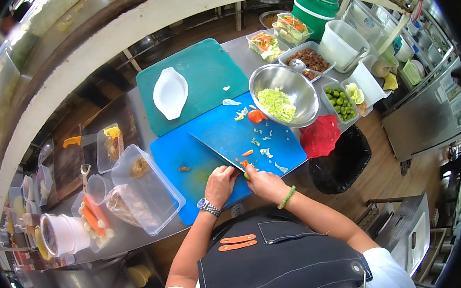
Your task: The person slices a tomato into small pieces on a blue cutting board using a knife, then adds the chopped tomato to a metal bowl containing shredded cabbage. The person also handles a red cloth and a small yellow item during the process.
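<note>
My left hand (pixel 220 184), with a wristwatch on the wrist, grips the handle of a long knife (pixel 213 150) whose blade lies across the blue cutting board (pixel 188 164). My right hand (pixel 264 184), with a green bead bracelet, holds a small orange-red piece of vegetable (pixel 244 164) down on the board by the blade. A few cut orange bits and pale green scraps lie scattered on the board. A piece of tomato (pixel 256 116) rests at the board's far edge next to a steel bowl (pixel 302 85) of shredded cabbage.
A green cutting board (pixel 207 69) behind carries a white oval dish (pixel 170 93). Clear tubs of salad, cooked meat, limes (pixel 339 103) stand at the right. A black-lined bin (pixel 344 158) and red cloth (pixel 320 136) sit right of the board. Containers with carrots (pixel 92 219) stand left.
</note>
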{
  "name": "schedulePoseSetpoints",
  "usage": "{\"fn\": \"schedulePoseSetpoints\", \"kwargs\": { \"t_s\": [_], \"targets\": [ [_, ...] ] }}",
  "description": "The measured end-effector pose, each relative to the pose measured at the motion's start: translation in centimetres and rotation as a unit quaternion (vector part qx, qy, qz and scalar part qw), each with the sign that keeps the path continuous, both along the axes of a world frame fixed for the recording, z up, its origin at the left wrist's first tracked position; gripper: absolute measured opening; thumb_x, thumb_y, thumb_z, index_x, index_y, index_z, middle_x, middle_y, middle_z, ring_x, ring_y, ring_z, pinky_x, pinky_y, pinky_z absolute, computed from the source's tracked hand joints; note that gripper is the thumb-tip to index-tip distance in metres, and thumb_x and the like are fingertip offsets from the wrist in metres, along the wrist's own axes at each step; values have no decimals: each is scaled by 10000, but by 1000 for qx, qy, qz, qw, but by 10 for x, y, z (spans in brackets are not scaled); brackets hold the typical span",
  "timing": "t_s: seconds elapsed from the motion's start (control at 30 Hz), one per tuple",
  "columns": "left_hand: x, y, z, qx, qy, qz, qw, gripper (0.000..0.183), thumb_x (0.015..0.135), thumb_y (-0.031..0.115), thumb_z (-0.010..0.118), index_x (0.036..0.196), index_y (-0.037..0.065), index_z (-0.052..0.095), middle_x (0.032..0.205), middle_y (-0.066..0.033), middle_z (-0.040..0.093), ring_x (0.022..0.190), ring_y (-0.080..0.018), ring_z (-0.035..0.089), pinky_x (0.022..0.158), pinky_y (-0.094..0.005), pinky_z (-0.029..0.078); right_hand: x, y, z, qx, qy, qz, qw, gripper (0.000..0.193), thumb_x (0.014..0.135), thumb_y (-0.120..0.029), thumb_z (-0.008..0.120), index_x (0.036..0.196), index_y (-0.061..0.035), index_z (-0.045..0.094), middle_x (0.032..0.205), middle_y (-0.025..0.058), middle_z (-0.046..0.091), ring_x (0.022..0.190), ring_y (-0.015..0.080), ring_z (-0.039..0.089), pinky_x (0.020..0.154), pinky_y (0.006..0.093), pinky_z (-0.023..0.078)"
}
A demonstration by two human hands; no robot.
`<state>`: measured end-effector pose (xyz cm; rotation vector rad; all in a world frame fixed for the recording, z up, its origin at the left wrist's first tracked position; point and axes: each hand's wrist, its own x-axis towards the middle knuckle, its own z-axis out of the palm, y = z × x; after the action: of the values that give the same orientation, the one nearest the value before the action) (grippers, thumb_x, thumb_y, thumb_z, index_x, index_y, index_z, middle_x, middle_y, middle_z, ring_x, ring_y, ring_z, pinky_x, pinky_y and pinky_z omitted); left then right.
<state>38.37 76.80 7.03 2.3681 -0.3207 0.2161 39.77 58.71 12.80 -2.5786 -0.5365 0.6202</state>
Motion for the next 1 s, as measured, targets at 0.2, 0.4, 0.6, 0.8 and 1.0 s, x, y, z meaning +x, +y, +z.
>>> {"fn": "schedulePoseSetpoints", "kwargs": {
  "t_s": [0.2,0.4,0.6,0.8,1.0],
  "targets": [
    [0,1,-6,16,14,20,1000,118,803,87,726,893,41,665,789,-127,635,775,-330,633,709,-434,513,3,3,-6,-59,57,6,997,302,971,-229,520,1181,-39,415,860,246,692,798,459,675,678,562,542],
    [-5,-3,-3,-25,-35,43,998,109,800,76,717,894,38,676,806,-131,652,788,-328,639,712,-424,515,-4,6,1,-5,22,-4,1000,309,967,-229,518,1178,-29,412,893,276,682,843,460,679,708,568,539],
    [-8,1,-6,-7,-20,50,999,85,817,83,704,883,34,682,819,-143,667,815,-331,644,733,-430,519,-3,12,-1,-1,40,-13,999,323,959,-239,562,1140,-18,412,858,272,672,803,475,665,693,569,534],
    [-8,2,-8,14,23,68,997,71,828,85,699,854,24,673,825,-153,670,805,-350,645,733,-444,518,-3,18,-5,-16,35,-20,999,305,960,-215,555,1146,-26,404,857,271,672,809,474,664,675,561,538],
    [-6,4,-6,3,2,50,999,59,817,71,696,841,26,667,822,-156,668,791,-348,644,726,-444,520,-10,20,-7,0,13,-19,1000,346,945,-225,575,1166,-24,401,821,267,673,769,470,672,649,574,534]
  ]
}}
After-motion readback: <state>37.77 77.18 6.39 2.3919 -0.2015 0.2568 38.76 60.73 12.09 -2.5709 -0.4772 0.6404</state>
